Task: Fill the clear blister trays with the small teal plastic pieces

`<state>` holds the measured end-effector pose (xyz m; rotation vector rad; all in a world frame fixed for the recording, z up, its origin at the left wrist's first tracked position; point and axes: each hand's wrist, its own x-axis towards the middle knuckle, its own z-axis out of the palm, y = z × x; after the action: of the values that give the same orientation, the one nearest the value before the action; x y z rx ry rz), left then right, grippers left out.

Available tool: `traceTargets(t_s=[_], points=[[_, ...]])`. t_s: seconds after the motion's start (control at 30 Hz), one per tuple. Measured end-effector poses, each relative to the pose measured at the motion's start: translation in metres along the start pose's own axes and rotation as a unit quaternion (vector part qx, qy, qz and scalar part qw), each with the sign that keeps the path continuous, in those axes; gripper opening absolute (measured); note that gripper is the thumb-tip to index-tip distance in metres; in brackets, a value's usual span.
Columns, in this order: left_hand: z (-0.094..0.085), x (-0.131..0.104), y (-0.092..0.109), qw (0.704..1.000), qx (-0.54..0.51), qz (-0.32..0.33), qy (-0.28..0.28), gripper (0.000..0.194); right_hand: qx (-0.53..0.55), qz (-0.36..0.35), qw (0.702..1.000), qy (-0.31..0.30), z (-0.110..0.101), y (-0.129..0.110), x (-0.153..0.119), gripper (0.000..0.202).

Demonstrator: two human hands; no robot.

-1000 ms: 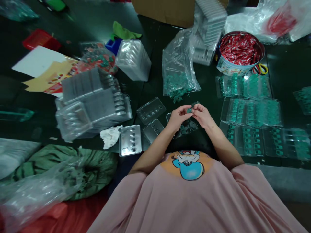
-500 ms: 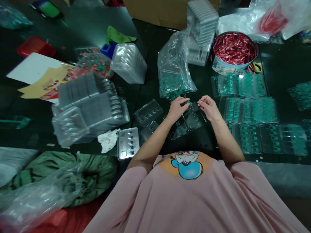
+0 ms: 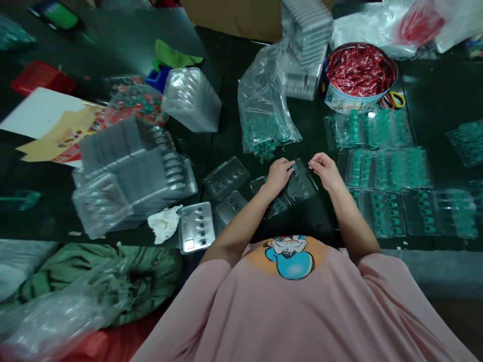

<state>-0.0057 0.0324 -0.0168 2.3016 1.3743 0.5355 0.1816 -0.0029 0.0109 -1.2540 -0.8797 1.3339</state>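
Observation:
My left hand (image 3: 279,174) is closed, its fingertips pressed at the upper part of a clear plastic blister tray (image 3: 304,187). A small green plastic piece (image 3: 293,166) shows at those fingertips. To the right, my right hand (image 3: 323,169) is pinched just off the tray's upper right edge; what it holds, if anything, is too small to make out. Another clear tray (image 3: 278,206) with a green piece lies partly under my left forearm. Beyond the hands, a clear bag (image 3: 264,108) spills small green pieces (image 3: 265,150) onto the dark table.
Clear trays (image 3: 226,177) lie to the left, near tall stacks of trays (image 3: 128,168) and a crumpled white tissue (image 3: 164,224). Rows of trays filled with green pieces (image 3: 392,168) cover the right. Behind them stand a round tin of red packets (image 3: 360,70) and scissors (image 3: 393,100).
My left hand has come slightly down onto the tray with the green piece. My right hand has lowered a little and sits slightly farther from the tray edge. The whole view has shifted slightly.

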Motion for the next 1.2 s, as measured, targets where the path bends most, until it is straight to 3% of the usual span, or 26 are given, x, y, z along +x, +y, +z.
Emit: traceTargets(t_s=[0.2, 0.37, 0.6, 0.73, 0.83, 0.9, 1.03, 1.1, 1.2], points=[[0.003, 0.002, 0.003, 0.999, 0.043, -0.01, -0.023, 0.025, -0.109, -0.066, 0.991, -0.048, 0.005, 0.003, 0.009, 0.014], [0.004, 0.0, 0.001, 0.999, 0.039, 0.008, -0.016, 0.026, -0.264, -0.133, 0.951, -0.093, 0.026, 0.001, 0.029, 0.008], [0.006, 0.002, 0.005, 0.998, 0.057, -0.002, 0.023, 0.023, -0.475, -0.156, 0.85, -0.167, 0.088, -0.002, 0.075, 0.025], [-0.012, -0.017, 0.004, 0.999, 0.033, 0.007, -0.015, 0.021, -0.593, -0.134, 0.761, -0.224, 0.112, -0.002, 0.089, 0.03], [-0.029, -0.035, -0.004, 0.999, -0.021, -0.04, 0.021, 0.02, -0.625, -0.162, 0.732, -0.216, 0.115, 0.001, 0.089, 0.03], [-0.037, -0.04, -0.013, 0.99, -0.072, -0.088, 0.078, 0.019, -0.609, -0.175, 0.749, -0.195, 0.112, 0.004, 0.086, 0.029], [-0.041, -0.033, -0.026, 0.945, -0.213, -0.164, 0.183, 0.018, -0.482, -0.148, 0.847, -0.167, 0.101, 0.006, 0.075, 0.022], [-0.04, -0.025, -0.028, 0.917, -0.293, -0.181, 0.2, 0.025, -0.408, -0.133, 0.888, -0.163, 0.093, 0.003, 0.068, 0.021], [-0.038, -0.018, -0.023, 0.889, -0.373, -0.187, 0.186, 0.029, -0.345, -0.122, 0.917, -0.158, 0.081, -0.003, 0.054, 0.022]])
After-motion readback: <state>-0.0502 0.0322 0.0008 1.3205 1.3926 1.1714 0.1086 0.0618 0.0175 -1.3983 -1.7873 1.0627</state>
